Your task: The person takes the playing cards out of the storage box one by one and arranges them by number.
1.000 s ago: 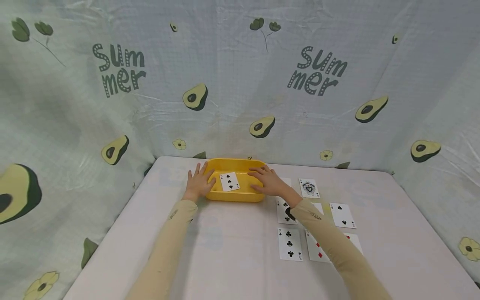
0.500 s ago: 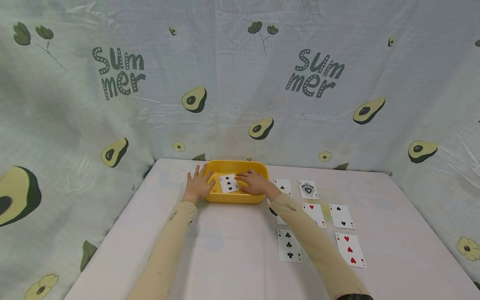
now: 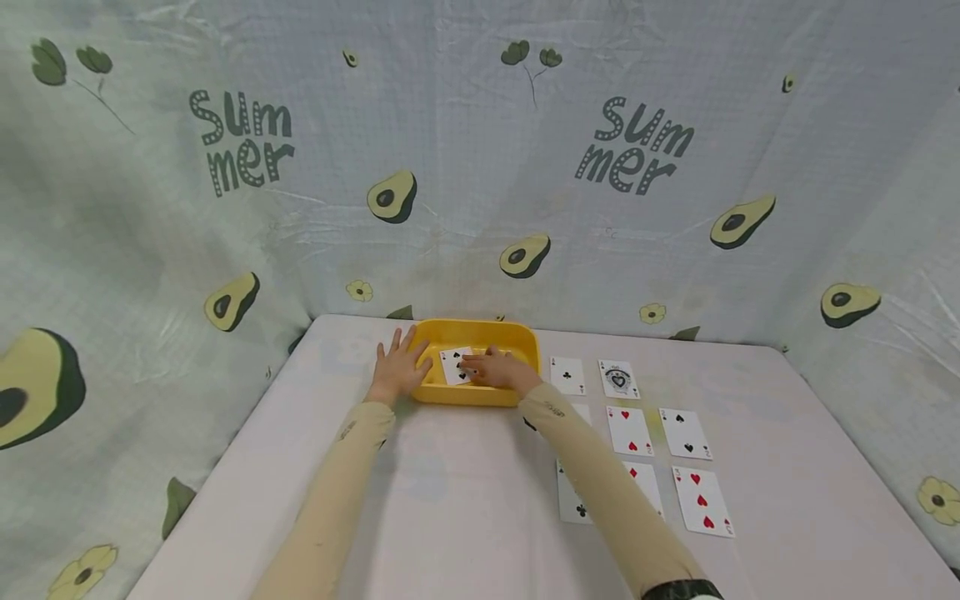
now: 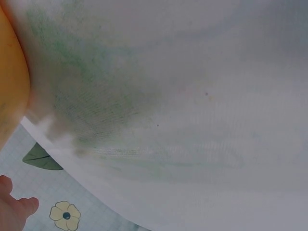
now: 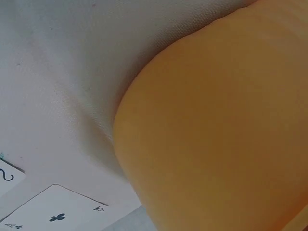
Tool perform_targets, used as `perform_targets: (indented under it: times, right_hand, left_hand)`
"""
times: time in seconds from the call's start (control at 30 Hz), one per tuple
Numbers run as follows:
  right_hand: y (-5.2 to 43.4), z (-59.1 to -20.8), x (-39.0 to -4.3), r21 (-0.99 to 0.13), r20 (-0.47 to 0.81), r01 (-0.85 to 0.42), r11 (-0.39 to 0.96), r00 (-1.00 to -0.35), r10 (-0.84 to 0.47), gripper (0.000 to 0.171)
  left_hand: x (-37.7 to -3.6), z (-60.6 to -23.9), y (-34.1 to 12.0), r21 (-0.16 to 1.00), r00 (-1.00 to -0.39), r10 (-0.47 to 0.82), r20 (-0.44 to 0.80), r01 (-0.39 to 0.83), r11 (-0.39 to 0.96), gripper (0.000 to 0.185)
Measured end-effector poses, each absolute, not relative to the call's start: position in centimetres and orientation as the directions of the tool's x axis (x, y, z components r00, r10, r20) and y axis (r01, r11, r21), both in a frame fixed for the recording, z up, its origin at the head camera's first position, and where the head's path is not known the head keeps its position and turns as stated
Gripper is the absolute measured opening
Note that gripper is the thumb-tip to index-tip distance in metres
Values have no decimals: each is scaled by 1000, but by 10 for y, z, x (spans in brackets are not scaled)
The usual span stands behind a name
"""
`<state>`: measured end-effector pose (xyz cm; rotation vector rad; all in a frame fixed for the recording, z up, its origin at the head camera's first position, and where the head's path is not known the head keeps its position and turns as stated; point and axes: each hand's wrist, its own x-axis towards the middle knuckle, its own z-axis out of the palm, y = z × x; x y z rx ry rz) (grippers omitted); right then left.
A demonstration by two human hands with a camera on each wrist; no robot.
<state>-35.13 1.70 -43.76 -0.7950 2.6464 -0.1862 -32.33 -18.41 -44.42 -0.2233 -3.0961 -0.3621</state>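
Honestly a lot of this is hard to see. The right hand [image 3: 497, 368] is down inside the yellow tray [image 3: 525, 337] and sits right on top of the spade card [image 3: 452, 364], so only the left part of that card shows and I can't read how many pips it has. The fingers look fairly flat on the card, pressing rather than pinching, but they are small from the head view and I can't tell for sure. The right wrist view is no help, it's almost all yellow tray wall [image 5: 221, 125] up close, with a corner of a club card [image 5: 53, 211] peeking in at the bottom. The left wrist view is mostly blurry white cloth, with a sliver of orange at the left edge and a fingertip low down. The left hand [image 3: 399, 367] lies with fingers spread and straight against the tray's left end, holding nothing. The tray sits at the far middle of the table [image 3: 450, 500], near the avocado-print backdrop [image 3: 480, 167], with its long axis running left to right. The card lies in the tray's left half, slightly tilted, long axis roughly front to back. Over on the right, the face-up cards on the table [image 3: 628, 429] sit in rows, and the right forearm [image 3: 600, 492] cuts across a couple of them, so those are only partly visible.
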Motion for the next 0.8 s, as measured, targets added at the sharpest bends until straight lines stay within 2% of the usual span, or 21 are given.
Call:
perform_targets:
  times: [0.17, 0.3, 0.8]
  right_hand:
    - [15, -437, -351, -242, -362, -456, 857, -777, -515, 41]
    - [14, -436, -352, -190, -360, -476, 859, -780, -512, 41]
    - [16, -444, -354, -116, -186, -522, 845, -824, -535, 35]
  left_hand:
    - [-324, -446, -183, 226, -990, 134, 32, 138, 964, 50]
    - [-325, -446, -183, 221, -991, 133, 30, 136, 966, 51]
    - [-326, -447, -184, 237, -989, 143, 21, 144, 961, 51]
